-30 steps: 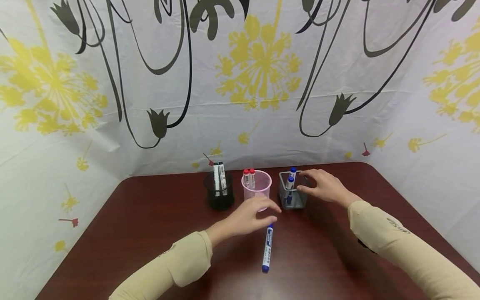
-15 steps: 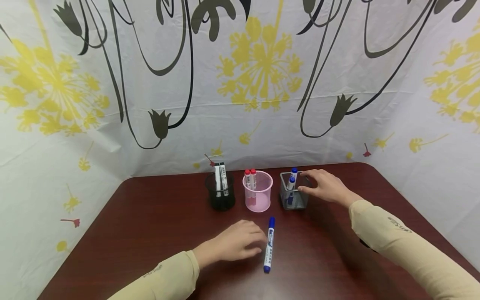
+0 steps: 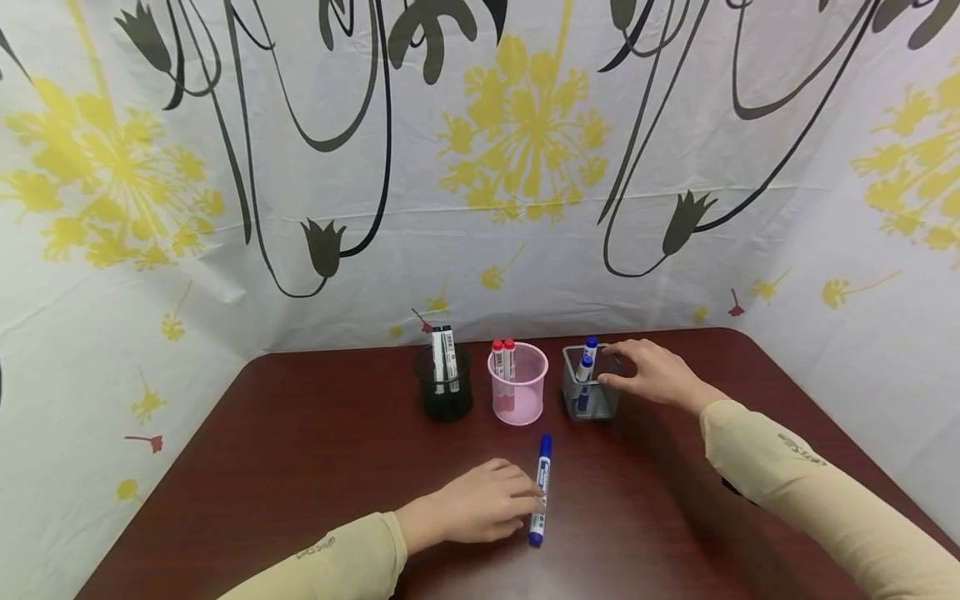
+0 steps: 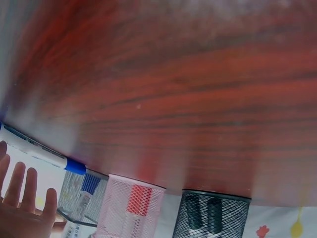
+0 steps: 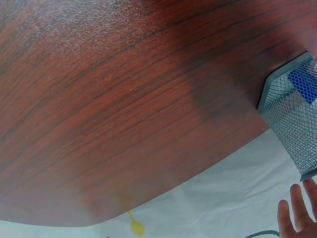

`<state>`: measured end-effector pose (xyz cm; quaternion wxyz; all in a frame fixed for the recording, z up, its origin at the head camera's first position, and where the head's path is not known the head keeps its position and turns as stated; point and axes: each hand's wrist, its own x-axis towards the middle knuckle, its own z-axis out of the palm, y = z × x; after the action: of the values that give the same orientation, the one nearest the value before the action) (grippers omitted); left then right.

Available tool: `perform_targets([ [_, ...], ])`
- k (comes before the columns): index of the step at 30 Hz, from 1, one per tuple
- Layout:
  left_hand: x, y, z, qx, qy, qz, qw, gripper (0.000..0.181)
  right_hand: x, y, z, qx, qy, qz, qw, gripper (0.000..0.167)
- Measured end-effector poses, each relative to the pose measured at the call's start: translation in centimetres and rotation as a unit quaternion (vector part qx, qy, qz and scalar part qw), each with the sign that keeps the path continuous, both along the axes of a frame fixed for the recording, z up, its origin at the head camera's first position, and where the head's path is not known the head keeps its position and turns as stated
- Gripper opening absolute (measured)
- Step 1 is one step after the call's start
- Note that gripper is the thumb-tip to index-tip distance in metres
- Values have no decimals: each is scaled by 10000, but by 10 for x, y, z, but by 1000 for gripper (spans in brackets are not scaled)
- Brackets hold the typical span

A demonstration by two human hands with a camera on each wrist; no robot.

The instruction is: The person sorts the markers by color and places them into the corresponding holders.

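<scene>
A blue-capped whiteboard marker (image 3: 543, 492) lies lengthwise on the table. My left hand (image 3: 480, 502) is at its left side, fingertips over or against the barrel; exact contact is unclear. In the left wrist view, the left fingers (image 4: 29, 186) look extended near the marker (image 4: 37, 151). To the right, my right hand (image 3: 656, 372) is at the rim of a grey square mesh pen holder (image 3: 600, 404), thumb toward the front and fingers toward the back. Two blue markers (image 3: 584, 369) stand in that holder. The right fingers (image 5: 298, 206) appear fairly straight beside its rim.
A pink round mesh holder (image 3: 528, 400) with two red markers (image 3: 509, 358) stands left of the grey one. Further left is a black mesh holder (image 3: 442, 408) with two black-capped markers (image 3: 450, 350). Behind the dark wood table (image 3: 315, 433) hangs a patterned cloth (image 3: 420, 183).
My left hand has drawn back from in front of the pink holder toward me, then come right to the marker's lower half. The right hand stays at the grey holder.
</scene>
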<state>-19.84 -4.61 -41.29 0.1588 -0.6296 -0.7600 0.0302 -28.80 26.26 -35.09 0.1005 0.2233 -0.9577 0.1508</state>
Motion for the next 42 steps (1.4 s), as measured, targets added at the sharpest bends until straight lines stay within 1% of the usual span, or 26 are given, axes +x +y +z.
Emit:
perform_targets([
  [3,1,4,-2,-33,149,-157,9998,30,0,0,0,23,30,10,10000,59],
  [6,3,8,-3,-182,314,-299,9989,35,0,0,-1,36,35,8,10000,59],
  [8,4,10,-4,-352,392,-320,9981,37,0,0,-1,34,26,7,10000,58],
  [11,5,13,-5,-575,596,-294,9961,38,1,-1,-1,15,15,-4,10000,59],
  [15,4,16,-5,-716,849,-277,9934,35,1,-1,-2,-17,5,-11,10000,59],
  [20,3,18,-5,-773,1030,-333,9911,28,0,-1,-2,-37,0,21,10000,59],
  [25,3,20,-5,-693,1223,-430,9891,22,1,-1,-1,-47,7,2,10000,58],
  [30,3,21,-6,-710,1199,-488,9890,19,1,0,-1,-42,-25,-15,10000,60],
  [34,4,21,-4,-625,1207,-573,9891,17,0,1,-2,-39,-30,-15,10000,62],
  [39,5,20,5,-289,1122,-733,9906,20,-1,2,-3,-36,-12,-4,10000,62],
  [41,5,19,10,-96,1022,-794,9915,21,-1,2,-3,-45,-8,-10,10000,61],
  [42,5,19,12,17,918,-807,9925,22,-1,1,-4,-58,-1,-7,10000,61],
])
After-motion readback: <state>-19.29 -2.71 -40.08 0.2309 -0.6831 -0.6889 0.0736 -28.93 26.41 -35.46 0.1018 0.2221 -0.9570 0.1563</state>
